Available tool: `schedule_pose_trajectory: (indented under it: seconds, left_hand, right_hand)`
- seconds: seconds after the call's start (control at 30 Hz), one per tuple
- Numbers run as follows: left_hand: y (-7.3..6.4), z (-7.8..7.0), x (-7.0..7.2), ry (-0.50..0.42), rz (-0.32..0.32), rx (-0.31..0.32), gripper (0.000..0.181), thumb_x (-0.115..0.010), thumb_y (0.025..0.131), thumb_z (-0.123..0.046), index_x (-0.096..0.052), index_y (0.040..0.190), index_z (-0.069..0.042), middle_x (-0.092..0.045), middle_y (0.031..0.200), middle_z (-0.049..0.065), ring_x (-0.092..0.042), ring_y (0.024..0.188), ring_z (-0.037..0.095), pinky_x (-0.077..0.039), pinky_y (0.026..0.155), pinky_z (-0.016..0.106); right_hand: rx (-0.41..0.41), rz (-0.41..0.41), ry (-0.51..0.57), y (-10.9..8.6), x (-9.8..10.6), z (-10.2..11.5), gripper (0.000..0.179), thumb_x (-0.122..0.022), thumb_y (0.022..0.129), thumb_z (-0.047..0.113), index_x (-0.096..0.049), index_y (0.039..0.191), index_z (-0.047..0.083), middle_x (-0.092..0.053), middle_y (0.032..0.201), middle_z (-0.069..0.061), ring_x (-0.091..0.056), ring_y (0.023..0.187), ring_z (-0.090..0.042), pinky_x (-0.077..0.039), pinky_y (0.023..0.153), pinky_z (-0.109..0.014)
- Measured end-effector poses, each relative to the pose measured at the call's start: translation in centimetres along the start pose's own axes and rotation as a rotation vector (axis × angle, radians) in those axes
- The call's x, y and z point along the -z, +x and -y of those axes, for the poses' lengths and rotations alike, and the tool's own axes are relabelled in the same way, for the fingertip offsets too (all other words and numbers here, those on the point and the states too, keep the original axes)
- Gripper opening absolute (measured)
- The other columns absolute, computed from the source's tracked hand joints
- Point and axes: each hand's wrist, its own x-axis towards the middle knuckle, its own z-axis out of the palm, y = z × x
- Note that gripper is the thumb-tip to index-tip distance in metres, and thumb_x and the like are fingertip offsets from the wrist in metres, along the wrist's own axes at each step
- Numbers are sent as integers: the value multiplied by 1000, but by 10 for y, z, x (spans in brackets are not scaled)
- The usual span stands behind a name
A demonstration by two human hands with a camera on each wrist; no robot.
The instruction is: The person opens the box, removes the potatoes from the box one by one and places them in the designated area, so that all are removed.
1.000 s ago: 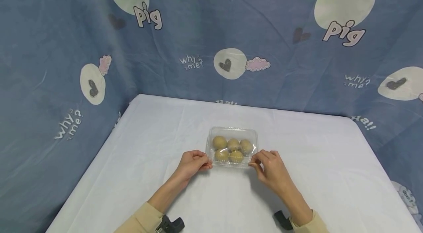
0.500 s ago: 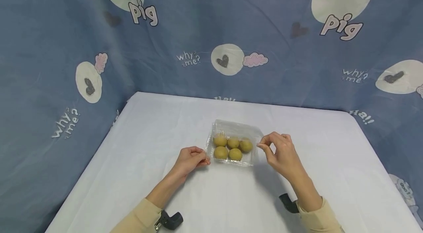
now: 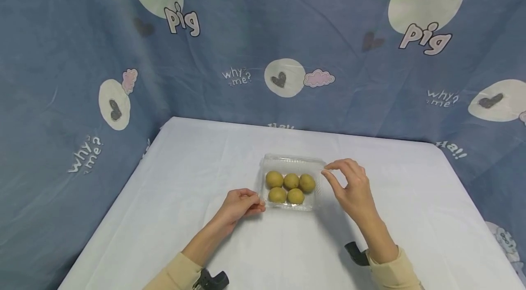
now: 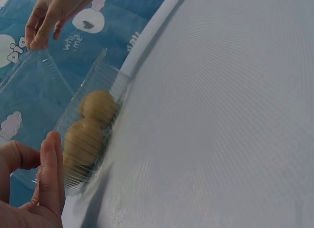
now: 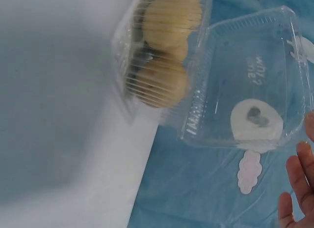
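Note:
A clear hinged plastic box (image 3: 287, 206) stands on the white cloth, holding several round yellowish-brown fruits (image 3: 295, 196); their exact kind is unclear. Its transparent lid (image 5: 221, 90) is raised away from the base at an angle, plain in both wrist views. With thumb and fingertips my right hand (image 3: 352, 187) pinches a corner of that lid. My left hand (image 3: 239, 204) pinches the box's near left edge, thumb against fingers; in the left wrist view its fingers (image 4: 50, 174) lie close beside the ribbed wall of the base.
A table under a white cloth (image 3: 197, 157) carries the box near its middle. Blue printed fabric (image 3: 230, 29) hangs behind and at the left. Small black devices (image 3: 356, 253) are strapped at both wrists, below beige sleeves (image 3: 390, 269).
My right hand has risen and moved right and away from the near edge, lifting the lid off the base. The left hand has stayed at the near left corner.

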Motion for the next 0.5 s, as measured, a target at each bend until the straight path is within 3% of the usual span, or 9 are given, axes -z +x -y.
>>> schedule_pose_trajectory:
  seconds: [0.13, 0.33, 0.5]
  left_hand:
    - [0, 1, 1, -11, 26, 2, 18, -57, 90, -1, -56, 103, 12, -69, 86, 16, -71, 79, 22, -57, 75, 29]
    - [0, 2, 2, -6, 41, 13, 16, -56, 89, -1, -57, 100, 10, -70, 87, 15, -71, 78, 21, -58, 74, 29]
    - [0, 2, 2, -9, 47, 18, 14, -55, 88, -1, -57, 98, 9, -70, 86, 15, -70, 76, 19, -58, 71, 27]
  right_hand:
    - [-28, -37, -9, -4, 0, -2, 29, -79, 81, 3, -67, 107, 4, -64, 104, -8, -59, 98, -24, -46, 84, -38]
    - [-89, 11, -49, -16, -1, -7, 51, -78, 82, 3, -56, 128, 4, -63, 108, -10, -61, 94, -24, -50, 71, -42]
    - [-132, 124, -69, -27, -5, -11, 40, -78, 83, 7, -62, 120, 5, -66, 102, -9, -64, 87, -22, -51, 66, -43]
